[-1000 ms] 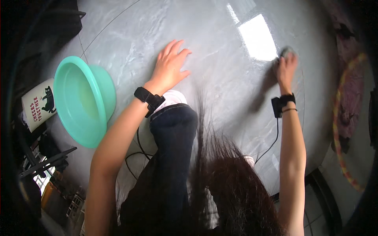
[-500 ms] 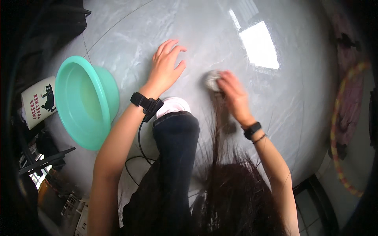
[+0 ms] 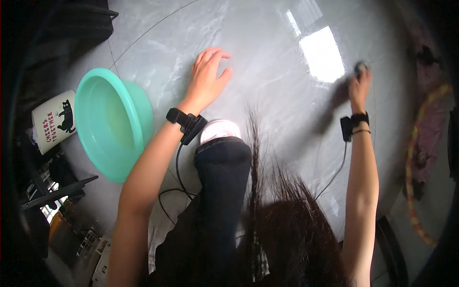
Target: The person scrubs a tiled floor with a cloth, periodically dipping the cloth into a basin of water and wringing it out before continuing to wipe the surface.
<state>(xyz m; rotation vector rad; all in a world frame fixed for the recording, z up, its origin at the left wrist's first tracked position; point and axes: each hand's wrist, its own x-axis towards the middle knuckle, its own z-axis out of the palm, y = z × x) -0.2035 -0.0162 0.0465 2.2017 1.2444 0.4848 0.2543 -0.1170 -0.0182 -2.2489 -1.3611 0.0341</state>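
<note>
White cat-printed container (image 3: 53,120): at far left, beside the basin, apparently touching it; a shove to the basin could topple it.
Green plastic basin (image 3: 93,129): on the floor, with what looks like shallow pale liquid inside. The left forearm (image 3: 152,162) passes close to its rim; an outward swing of the elbow could spill the contents.
Left cable (image 3: 177,165): looped from the left wrist beside the leg; a foot moved there could snag it.
Left hand (image 3: 208,76): empty, fingers spread and lightly curled, at or just above the floor; contact cannot be confirmed. If it bears weight, a wet patch could make it slip.
Pale pink shoe (image 3: 221,129): just below the left hand; a short step forward could tread on the fingers.
Long dark hair (image 3: 287,205): hanging between the arms; it could screen the floor (image 3: 267,57) or trail across it.
Window glare (image 3: 322,55): bright on the glossy tile; marks or moisture there could be missed.
Right cable (image 3: 342,165): running down from the right wrist; a far reach could pull it taut.
Right hand (image 3: 359,88): fingers closed over the small grey object (image 3: 362,66), well out to the right and blurred. A loose fingertip hold could let it skid away.
</note>
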